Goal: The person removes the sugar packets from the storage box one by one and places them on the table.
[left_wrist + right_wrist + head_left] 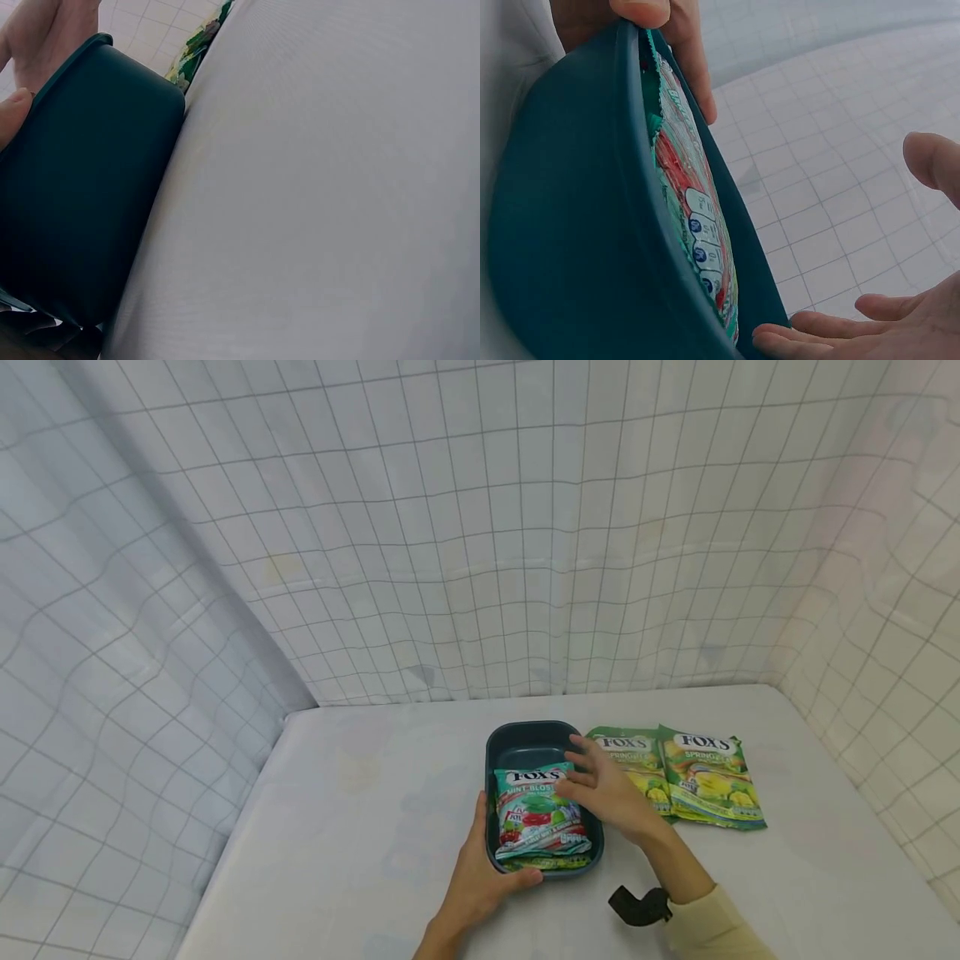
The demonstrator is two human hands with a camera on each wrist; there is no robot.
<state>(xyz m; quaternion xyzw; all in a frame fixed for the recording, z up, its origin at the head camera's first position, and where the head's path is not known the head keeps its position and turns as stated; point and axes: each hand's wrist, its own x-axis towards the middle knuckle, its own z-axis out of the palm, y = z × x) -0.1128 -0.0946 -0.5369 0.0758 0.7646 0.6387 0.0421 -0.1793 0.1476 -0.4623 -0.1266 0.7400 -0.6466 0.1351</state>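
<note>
A dark teal plastic tub (531, 735) stands on the table, with a Fox's Mint Blossom candy bag (542, 814) lying inside. Beneath that bag, a strip of a green bag (547, 862) shows at the near end. My left hand (480, 877) grips the tub at its near left corner, thumb at the front rim and fingers along the left side. Over the tub's right side hovers my right hand (603, 785), fingers spread and holding nothing. The right wrist view shows the candy bag (694, 202) sitting just inside the rim, with the right hand (900, 322) apart from it.
Two green and yellow Fox's Spring candy bags, one on the left (637, 768) and one on the right (712, 781), lie overlapping to the right of the tub. White gridded curtains (525, 568) enclose the white table (352, 827) at the back and sides.
</note>
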